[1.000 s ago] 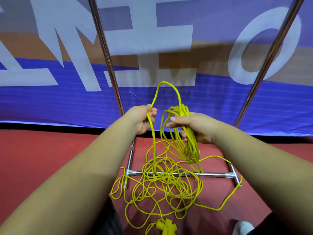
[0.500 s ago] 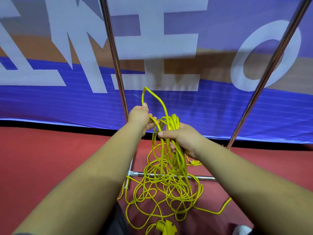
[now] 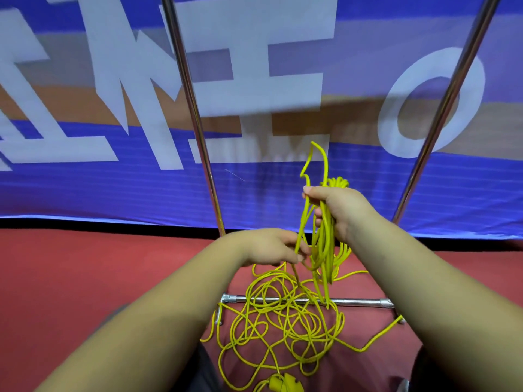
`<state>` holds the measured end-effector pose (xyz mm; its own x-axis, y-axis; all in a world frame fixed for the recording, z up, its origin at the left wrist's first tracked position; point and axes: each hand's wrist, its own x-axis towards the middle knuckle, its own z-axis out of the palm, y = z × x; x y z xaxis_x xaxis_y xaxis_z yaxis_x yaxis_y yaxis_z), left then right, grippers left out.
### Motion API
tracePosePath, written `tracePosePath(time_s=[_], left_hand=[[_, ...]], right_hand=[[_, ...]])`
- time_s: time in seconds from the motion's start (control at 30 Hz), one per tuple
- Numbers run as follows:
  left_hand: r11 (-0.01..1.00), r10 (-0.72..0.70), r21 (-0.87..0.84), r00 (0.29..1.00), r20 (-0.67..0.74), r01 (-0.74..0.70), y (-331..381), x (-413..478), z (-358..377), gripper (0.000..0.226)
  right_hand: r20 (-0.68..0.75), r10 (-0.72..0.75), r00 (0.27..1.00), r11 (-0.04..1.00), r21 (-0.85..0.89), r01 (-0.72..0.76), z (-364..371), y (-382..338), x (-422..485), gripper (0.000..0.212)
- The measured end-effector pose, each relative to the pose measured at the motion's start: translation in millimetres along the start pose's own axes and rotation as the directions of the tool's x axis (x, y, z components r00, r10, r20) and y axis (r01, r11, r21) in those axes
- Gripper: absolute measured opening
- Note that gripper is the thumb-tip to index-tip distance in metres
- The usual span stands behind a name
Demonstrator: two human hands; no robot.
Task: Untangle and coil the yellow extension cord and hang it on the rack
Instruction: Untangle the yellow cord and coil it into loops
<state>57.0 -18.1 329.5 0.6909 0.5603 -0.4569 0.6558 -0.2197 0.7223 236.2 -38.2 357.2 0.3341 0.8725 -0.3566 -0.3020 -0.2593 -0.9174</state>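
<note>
The red floor (image 3: 85, 278) runs under a blue banner with large white lettering (image 3: 85, 193), and in front of it stands the shiny metal rack, its left upright pole (image 3: 195, 120) bare. Just right of that pole, the left hand (image 3: 268, 246) pinches a single strand of the thin yellow extension cord (image 3: 325, 244) between thumb and fingertips, low and close to the body. The right hand (image 3: 343, 207), held higher, has its fingers curled tightly round a bundle of gathered loops, with one kinked loop poking up above the fist. Most of the cord is not yet gathered: it lies in a loose tangle on the floor across the rack's low cross bar (image 3: 353, 301), with a chunky yellow end piece (image 3: 283, 383) at the bottom edge. Coiling looks partly done; untangling the rest and hanging it remain. The right upright pole (image 3: 444, 108) carries nothing.
</note>
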Motion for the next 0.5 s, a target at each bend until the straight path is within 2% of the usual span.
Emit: tracePosePath(time_s=[0.17, 0.27, 0.37, 0.43, 0.5], left_hand=[[0.974, -0.067, 0.215, 0.997, -0.04, 0.074, 11.7, 5.4, -6.5, 0.018], [0.953, -0.123, 0.246, 0.968, -0.218, 0.176, 9.9, 0.0, -19.6, 0.013], [0.938, -0.211, 0.152, 0.863, -0.458, 0.31, -15.4, -0.8, -28.4, 0.005], [0.881, -0.236, 0.21, 0.778, -0.582, 0.424, -28.0, -1.8, -36.3, 0.013], [0.829, -0.211, 0.272, 0.723, -0.657, 0.489, -31.4, -5.3, -43.6, 0.016]], right_hand=[[0.009, 0.055, 0.998, 0.998, -0.029, -0.055, -9.3, 6.1, -0.1, 0.015], [0.033, 0.108, 0.994, 0.99, -0.096, -0.104, -15.0, -0.6, -3.9, 0.015], [0.021, 0.166, 0.986, 0.979, -0.127, -0.162, -24.2, -1.4, -2.2, 0.017], [-0.026, 0.195, 0.98, 0.979, -0.059, -0.196, -29.2, -1.0, 2.6, 0.02], [-0.073, 0.221, 0.973, 0.975, 0.022, -0.22, -32.5, -0.4, 7.8, 0.021]])
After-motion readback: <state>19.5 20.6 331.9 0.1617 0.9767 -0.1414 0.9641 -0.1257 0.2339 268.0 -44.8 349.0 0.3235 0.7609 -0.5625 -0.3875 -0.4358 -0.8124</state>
